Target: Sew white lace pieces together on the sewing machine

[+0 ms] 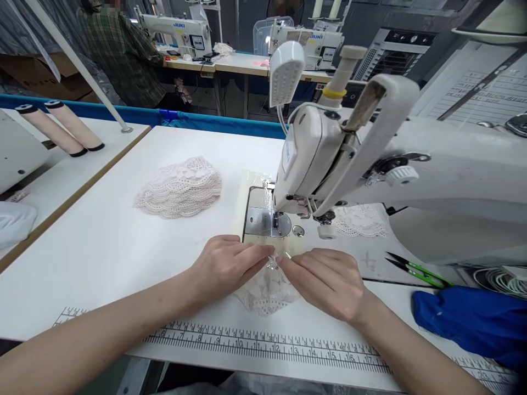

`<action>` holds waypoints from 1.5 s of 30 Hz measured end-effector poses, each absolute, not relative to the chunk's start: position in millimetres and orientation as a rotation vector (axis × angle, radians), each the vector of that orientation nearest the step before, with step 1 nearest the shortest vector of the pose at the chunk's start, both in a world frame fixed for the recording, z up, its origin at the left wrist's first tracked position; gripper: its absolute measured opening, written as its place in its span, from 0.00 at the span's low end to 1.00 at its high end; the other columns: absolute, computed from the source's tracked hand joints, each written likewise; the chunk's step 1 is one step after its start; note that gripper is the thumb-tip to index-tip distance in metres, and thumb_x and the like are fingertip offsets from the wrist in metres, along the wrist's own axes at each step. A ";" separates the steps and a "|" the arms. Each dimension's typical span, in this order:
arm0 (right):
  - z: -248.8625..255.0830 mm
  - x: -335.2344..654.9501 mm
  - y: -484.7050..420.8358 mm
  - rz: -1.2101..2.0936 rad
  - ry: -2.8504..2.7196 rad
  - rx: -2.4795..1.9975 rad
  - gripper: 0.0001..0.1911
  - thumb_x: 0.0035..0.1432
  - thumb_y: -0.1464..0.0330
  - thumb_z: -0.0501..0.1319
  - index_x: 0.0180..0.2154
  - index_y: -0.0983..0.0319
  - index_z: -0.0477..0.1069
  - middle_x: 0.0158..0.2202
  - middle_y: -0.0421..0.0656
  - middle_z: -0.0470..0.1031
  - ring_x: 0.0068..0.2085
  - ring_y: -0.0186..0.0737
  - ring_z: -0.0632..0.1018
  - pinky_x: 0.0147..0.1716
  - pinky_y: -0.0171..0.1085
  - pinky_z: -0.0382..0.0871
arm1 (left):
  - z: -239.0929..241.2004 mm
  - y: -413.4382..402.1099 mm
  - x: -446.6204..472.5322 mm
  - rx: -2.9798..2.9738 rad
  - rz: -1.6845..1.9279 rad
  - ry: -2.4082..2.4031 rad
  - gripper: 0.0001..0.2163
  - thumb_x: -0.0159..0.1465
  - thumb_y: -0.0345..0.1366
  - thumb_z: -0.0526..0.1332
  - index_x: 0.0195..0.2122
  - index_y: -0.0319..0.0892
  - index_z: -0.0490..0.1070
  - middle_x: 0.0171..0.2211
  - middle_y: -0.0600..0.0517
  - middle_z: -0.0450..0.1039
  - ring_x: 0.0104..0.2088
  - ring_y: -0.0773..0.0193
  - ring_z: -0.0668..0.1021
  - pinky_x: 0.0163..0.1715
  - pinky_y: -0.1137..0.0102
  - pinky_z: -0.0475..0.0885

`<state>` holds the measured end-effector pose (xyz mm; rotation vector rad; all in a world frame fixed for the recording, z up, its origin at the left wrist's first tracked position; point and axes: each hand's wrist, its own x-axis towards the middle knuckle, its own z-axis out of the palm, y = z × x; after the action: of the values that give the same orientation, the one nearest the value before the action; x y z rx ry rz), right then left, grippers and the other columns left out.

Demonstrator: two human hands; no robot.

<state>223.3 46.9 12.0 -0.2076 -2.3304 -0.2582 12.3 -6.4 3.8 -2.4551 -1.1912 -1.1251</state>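
Observation:
My left hand (pixel 230 263) and my right hand (pixel 325 280) meet just in front of the needle plate (pixel 263 222) of a white sewing machine (pixel 321 159). Both are closed, thumbs and forefingers pinching the upper edge of a pale lace piece (pixel 267 296). The lace hangs down toward me between the hands, its scalloped edge lying over the table. The exact spot pinched is partly hidden by my fingertips. Behind it, the presser foot (pixel 276 219) stands over the plate, apart from the lace.
A stack of lace pieces (pixel 181 186) lies left; more lace (pixel 360 221) sits under the machine arm. Green-handled snips (pixel 420 269) and blue cloth (pixel 473 321) are at right. A ruler strip (pixel 239 343) runs along the front edge. A person (pixel 119 55) works beyond.

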 end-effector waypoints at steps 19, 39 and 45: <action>16.1 220.0 43.9 -0.286 -2.316 -0.121 0.09 0.54 0.80 0.63 0.39 0.71 0.72 0.22 0.40 0.75 0.23 0.30 0.72 0.20 0.33 0.63 | 6.1 -6.7 13.3 -2.485 -1.080 -1.111 0.02 0.66 0.27 0.57 0.37 0.36 0.69 0.20 0.59 0.70 0.18 0.75 0.67 0.18 0.74 0.58; 6.8 211.4 59.0 0.606 -2.467 -1.169 0.11 0.64 0.64 0.57 0.39 0.57 0.78 0.20 0.35 0.73 0.21 0.30 0.70 0.23 0.31 0.58 | 2.0 2.1 22.8 -2.506 -0.691 -1.828 0.13 0.60 0.37 0.65 0.45 0.40 0.70 0.26 0.55 0.74 0.23 0.66 0.73 0.24 0.71 0.62; 0.1 208.9 65.3 0.472 -2.376 -1.219 0.08 0.62 0.64 0.60 0.36 0.57 0.78 0.26 0.38 0.76 0.27 0.32 0.73 0.27 0.32 0.60 | 3.3 -9.3 27.7 -2.417 -0.625 -1.308 0.08 0.65 0.29 0.59 0.45 0.41 0.73 0.45 0.52 0.77 0.41 0.61 0.76 0.43 0.61 0.63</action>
<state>208.9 65.3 0.1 -1.2187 -2.3757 0.4718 27.7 -9.3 3.3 -2.4169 -1.3080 -0.6246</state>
